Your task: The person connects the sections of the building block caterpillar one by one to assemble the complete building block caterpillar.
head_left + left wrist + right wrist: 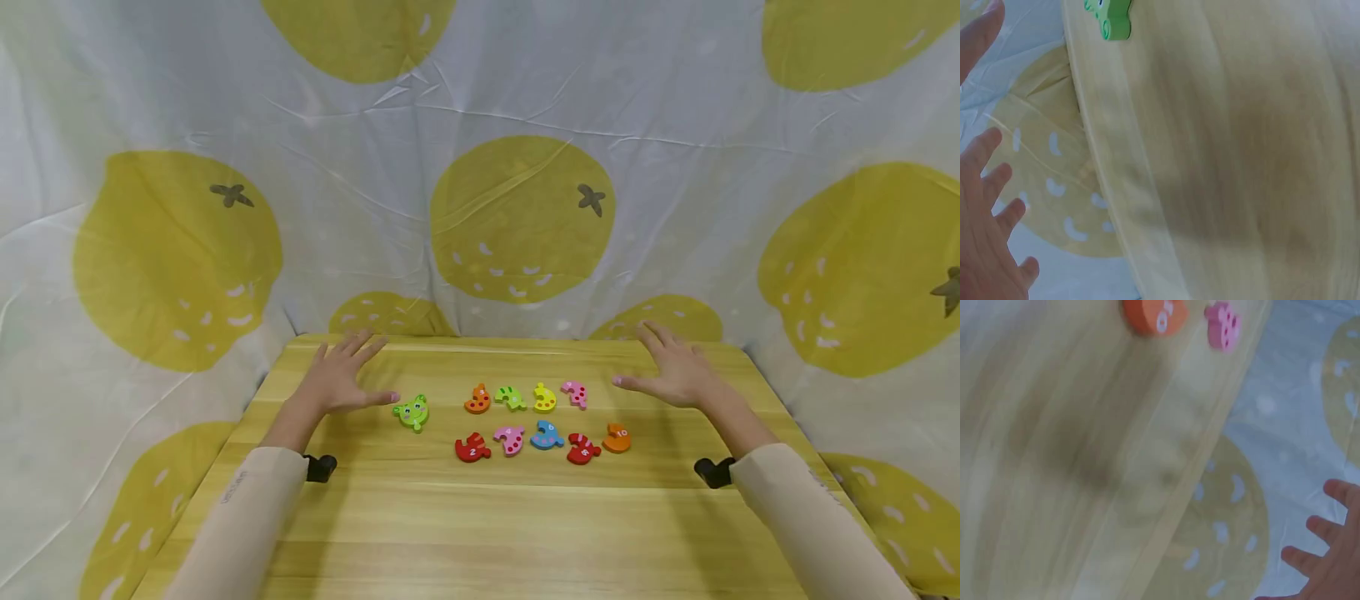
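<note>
My left hand (341, 382) is spread over the left of the wooden table, its thumb near a green animal-face puzzle piece (412, 412). On the other side my right hand (675, 373) is spread too, fingers apart and nothing held. Between the hands lie two rows of small puzzle pieces. The back row has an orange piece (477, 399), a green striped piece (511, 398), a yellow piece (545, 398) and a pink piece (576, 393). In front are a red piece (472, 448), a pink piece (510, 440), a blue piece (547, 436), another red piece (582, 449) and an orange piece numbered 10 (617, 438).
The wooden table (465, 533) runs back to a white curtain (360, 192) with large yellow fruit prints, which also hangs along both sides. Black wrist mounts (321, 468) show beside the sleeves.
</note>
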Demonstrator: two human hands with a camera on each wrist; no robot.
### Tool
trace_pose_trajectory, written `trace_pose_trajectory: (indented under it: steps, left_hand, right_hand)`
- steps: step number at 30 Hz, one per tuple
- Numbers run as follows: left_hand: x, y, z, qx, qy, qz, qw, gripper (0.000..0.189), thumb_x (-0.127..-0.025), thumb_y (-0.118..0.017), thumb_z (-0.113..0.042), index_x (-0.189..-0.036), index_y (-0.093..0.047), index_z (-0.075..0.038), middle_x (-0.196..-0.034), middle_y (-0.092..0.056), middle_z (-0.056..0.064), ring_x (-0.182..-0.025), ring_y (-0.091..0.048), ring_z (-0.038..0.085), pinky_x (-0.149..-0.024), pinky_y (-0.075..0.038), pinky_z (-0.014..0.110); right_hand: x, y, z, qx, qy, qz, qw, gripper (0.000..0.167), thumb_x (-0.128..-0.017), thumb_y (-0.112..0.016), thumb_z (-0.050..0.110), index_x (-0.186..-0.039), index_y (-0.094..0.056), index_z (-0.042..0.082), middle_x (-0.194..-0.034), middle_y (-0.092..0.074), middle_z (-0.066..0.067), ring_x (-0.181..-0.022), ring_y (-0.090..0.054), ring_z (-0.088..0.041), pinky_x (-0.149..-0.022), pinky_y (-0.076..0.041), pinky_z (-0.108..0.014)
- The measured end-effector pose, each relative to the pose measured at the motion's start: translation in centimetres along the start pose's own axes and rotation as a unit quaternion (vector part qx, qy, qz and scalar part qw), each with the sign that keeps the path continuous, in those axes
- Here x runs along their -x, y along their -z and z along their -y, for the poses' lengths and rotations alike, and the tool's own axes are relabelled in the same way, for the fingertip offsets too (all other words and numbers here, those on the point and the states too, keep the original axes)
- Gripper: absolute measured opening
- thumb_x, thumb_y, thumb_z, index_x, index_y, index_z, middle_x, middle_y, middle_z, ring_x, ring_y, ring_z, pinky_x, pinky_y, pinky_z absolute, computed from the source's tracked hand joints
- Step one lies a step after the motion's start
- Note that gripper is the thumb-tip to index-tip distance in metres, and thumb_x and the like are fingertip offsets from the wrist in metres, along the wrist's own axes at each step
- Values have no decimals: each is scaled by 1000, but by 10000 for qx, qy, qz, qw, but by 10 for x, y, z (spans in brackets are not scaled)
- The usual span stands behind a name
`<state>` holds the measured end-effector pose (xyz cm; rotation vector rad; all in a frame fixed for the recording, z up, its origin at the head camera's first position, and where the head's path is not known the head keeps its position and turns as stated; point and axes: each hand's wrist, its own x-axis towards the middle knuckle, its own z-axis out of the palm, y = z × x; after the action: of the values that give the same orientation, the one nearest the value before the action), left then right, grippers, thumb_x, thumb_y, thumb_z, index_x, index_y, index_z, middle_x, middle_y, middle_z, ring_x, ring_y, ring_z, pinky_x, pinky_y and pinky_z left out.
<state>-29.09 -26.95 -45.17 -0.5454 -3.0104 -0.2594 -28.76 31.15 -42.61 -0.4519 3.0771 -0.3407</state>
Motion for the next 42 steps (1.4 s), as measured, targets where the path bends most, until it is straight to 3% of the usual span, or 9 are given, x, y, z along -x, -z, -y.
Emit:
trace_pose_trajectory:
  steps: [8,13,19,25,29,35,40,42]
  left_hand:
    - [9,-20,-10,523,-426,-70,9977,87,-80,-78,-59,-153,-51,-21,-160,-45,13,-145,-42,45,-116,-26,73]
    - [10,-31,-17,939,-716,-44,9930,79,-79,-82,-39,-150,-55,-19,-154,-50,13,-141,-46,42,-111,-35,71]
    - [18,-42,-25,1558,-521,286,9860,76,-82,-82,-27,-151,-53,-20,-156,-46,13,-144,-43,40,-114,-38,66]
    - [24,-58,-34,2096,-627,360,9751,72,-87,-81,-22,-152,-51,-15,-151,-49,11,-138,-50,36,-113,-43,61]
    - [27,-63,-41,2323,-636,299,9701,66,-89,-79,-19,-150,-55,-14,-150,-51,10,-138,-50,35,-113,-42,59]
    - [30,-68,-48,2434,-689,208,9672,53,-98,-71,-25,-148,-57,-11,-154,-51,11,-136,-54,35,-111,-46,56]
    - [30,-73,-53,2481,-590,87,9669,49,-103,-65,-25,-148,-56,-9,-154,-52,10,-120,-61,26,-100,-52,49]
    - [31,-75,-55,2599,-478,56,9644,49,-102,-66,-24,-148,-57,-9,-154,-53,9,-118,-61,24,-99,-53,46]
  right_hand:
    - [5,-28,41,-368,571,-348,9971,94,-90,-64,68,-162,-34,15,-167,-28,-18,-147,-33,-53,-107,-32,-80]
    - [10,-43,64,-696,775,-508,9933,89,-90,-66,66,-159,-39,16,-163,-38,-15,-145,-40,-48,-106,-38,-76]
    - [17,-68,97,-1253,827,-356,9880,86,-88,-69,66,-155,-46,18,-158,-45,-11,-136,-53,-40,-101,-48,-67]
    - [22,-91,131,-1431,935,-224,9850,83,-87,-73,62,-153,-49,16,-152,-51,-10,-137,-53,-35,-105,-49,-62]
    - [25,-104,150,-1597,965,-180,9823,81,-86,-75,60,-151,-52,17,-150,-54,-8,-130,-59,-33,-102,-52,-59]
    - [32,-120,169,-1842,1065,-143,9770,79,-84,-77,61,-146,-58,15,-145,-58,-2,-125,-63,-29,-103,-53,-53]
    - [31,-126,186,-1996,1173,-111,9728,75,-84,-79,58,-140,-61,13,-139,-59,-2,-125,-61,-25,-105,-53,-49]
    - [30,-129,193,-2073,1185,-74,9711,73,-84,-80,55,-140,-61,11,-133,-60,-1,-117,-62,-21,-99,-55,-45]
